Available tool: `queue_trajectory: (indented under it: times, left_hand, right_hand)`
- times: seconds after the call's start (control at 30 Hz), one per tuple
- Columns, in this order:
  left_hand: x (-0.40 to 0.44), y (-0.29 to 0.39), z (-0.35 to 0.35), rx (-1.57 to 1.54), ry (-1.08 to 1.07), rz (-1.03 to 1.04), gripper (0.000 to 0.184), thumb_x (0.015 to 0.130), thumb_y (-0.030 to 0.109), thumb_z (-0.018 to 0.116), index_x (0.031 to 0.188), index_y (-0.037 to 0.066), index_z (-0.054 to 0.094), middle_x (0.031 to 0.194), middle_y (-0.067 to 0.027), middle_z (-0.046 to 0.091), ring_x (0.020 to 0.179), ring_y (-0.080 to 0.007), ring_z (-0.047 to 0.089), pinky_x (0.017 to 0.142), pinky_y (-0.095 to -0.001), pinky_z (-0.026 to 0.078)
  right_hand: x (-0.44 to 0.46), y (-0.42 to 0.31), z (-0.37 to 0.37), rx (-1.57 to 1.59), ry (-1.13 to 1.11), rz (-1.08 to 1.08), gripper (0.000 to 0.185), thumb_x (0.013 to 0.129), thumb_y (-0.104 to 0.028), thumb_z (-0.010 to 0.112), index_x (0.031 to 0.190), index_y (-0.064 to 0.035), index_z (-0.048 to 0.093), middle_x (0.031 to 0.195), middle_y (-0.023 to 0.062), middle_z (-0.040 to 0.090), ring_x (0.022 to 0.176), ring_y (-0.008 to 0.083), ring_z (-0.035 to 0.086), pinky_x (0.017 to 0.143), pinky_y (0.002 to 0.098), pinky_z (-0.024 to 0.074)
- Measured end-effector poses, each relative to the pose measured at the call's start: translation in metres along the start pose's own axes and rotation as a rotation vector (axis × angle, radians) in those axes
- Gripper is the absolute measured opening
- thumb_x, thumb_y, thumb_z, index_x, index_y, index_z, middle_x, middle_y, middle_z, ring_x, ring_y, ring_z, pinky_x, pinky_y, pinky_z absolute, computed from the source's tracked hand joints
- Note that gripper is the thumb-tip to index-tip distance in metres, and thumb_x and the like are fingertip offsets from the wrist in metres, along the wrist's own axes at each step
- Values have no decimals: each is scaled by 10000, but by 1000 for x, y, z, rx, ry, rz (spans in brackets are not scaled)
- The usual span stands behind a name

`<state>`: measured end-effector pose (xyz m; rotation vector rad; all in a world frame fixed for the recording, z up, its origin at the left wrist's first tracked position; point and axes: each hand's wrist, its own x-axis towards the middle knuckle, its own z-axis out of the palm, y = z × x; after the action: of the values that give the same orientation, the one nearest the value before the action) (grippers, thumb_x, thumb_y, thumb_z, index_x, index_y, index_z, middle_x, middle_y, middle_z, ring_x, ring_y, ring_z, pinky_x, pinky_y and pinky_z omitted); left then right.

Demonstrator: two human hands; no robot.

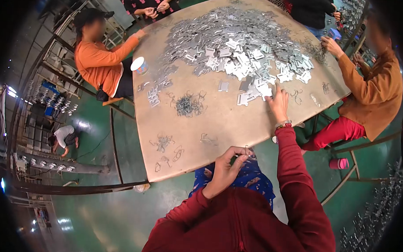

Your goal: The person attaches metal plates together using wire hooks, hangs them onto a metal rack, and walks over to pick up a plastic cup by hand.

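Observation:
My left hand (pixel 229 168) is closed at the table's near edge, thumb and fingers pinching a small wire hook (pixel 247 149). My right hand (pixel 279 102) reaches over the tabletop with its fingers apart, at the near edge of a large pile of flat metal plates (pixel 239 60). Its fingertips are beside the nearest bright plates (pixel 263 90); whether they touch one is hard to tell. Left of it lie a few loose plates (pixel 223 86). A tangle of wire hooks (pixel 190 105) rests on the brown tabletop (pixel 228 122), with a smaller cluster (pixel 163 143) nearer the left corner.
A white cup (pixel 139 65) stands near the left edge. People in orange (pixel 97 55) and brown (pixel 371 92) sit at either side, and others are at the far edge. Another person (pixel 64 136) bends down at the left. A pink container (pixel 339 163) is below right.

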<state>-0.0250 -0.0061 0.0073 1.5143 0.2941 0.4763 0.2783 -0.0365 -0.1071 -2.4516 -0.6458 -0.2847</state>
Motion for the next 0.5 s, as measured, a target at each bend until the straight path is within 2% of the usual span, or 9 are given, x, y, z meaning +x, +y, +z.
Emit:
queue_trajectory:
  times: [0.03, 0.13, 0.2, 0.23, 0.33, 0.4, 0.43, 0.5]
  left_hand:
    - [-1, 1, -1, 13, -4, 3, 78, 910, 65, 501, 977, 27, 514, 995, -76, 611, 603, -14, 496, 411, -146, 365]
    - [-2, -7, -4, 48, -17, 68, 83, 916, 83, 495, 976, 26, 508, 997, -77, 607, 591, -17, 489, 419, -148, 368]
    - [-3, -9, -3, 34, -43, 44, 98, 922, 105, 489, 977, 24, 498, 996, -81, 605, 573, -18, 475, 424, -148, 367]
    - [-5, -11, -2, 17, -52, 29, 107, 925, 116, 486, 978, 23, 493, 996, -83, 603, 564, -18, 467, 427, -147, 366]
    - [-3, -16, -1, 50, -70, 64, 102, 923, 94, 476, 976, 8, 490, 952, -96, 614, 711, -88, 548, 629, -214, 445]
    - [0, -28, 0, 8, -40, 76, 84, 898, 49, 500, 958, -6, 520, 905, -97, 638, 846, -152, 591, 782, -286, 462]
    - [2, -31, 1, 16, -43, 109, 75, 898, 44, 494, 955, -2, 510, 886, -83, 641, 812, -134, 588, 746, -274, 463]
    - [4, -29, 0, 10, -87, 4, 71, 918, 54, 469, 960, -1, 483, 909, -95, 620, 873, -144, 575, 821, -287, 436]
  right_hand:
    - [0, 0, 9, 17, 97, -76, 728, 670, -91, 711, 1320, -44, 387, 856, 175, 565, 804, 351, 532, 784, 421, 428]
    - [-6, -9, -7, 435, -11, 109, 704, 663, -52, 679, 1307, -33, 394, 901, 186, 555, 775, 349, 566, 729, 412, 468]
    - [-18, -2, -8, 635, -50, 180, 721, 651, 2, 650, 1320, -36, 383, 801, 118, 554, 670, 250, 592, 633, 345, 501]
    - [-32, -22, -33, 945, -128, 297, 695, 682, 43, 633, 1324, -23, 376, 757, 59, 537, 686, 172, 596, 620, 285, 511]
    - [-74, -56, -82, 1303, -308, 303, 635, 734, 98, 582, 1324, 4, 367, 812, 59, 548, 642, 129, 560, 583, 247, 510]
    - [-94, -68, -104, 1341, -381, 281, 615, 740, 100, 595, 1310, 15, 381, 814, 67, 574, 650, 140, 584, 582, 246, 507]
    - [-102, -71, -113, 1361, -414, 268, 606, 743, 101, 602, 1304, 20, 388, 816, 71, 586, 653, 145, 596, 582, 246, 506]
    - [-114, -73, -124, 1394, -441, 277, 614, 739, 83, 630, 1303, 5, 401, 850, 73, 598, 661, 127, 586, 580, 235, 493]
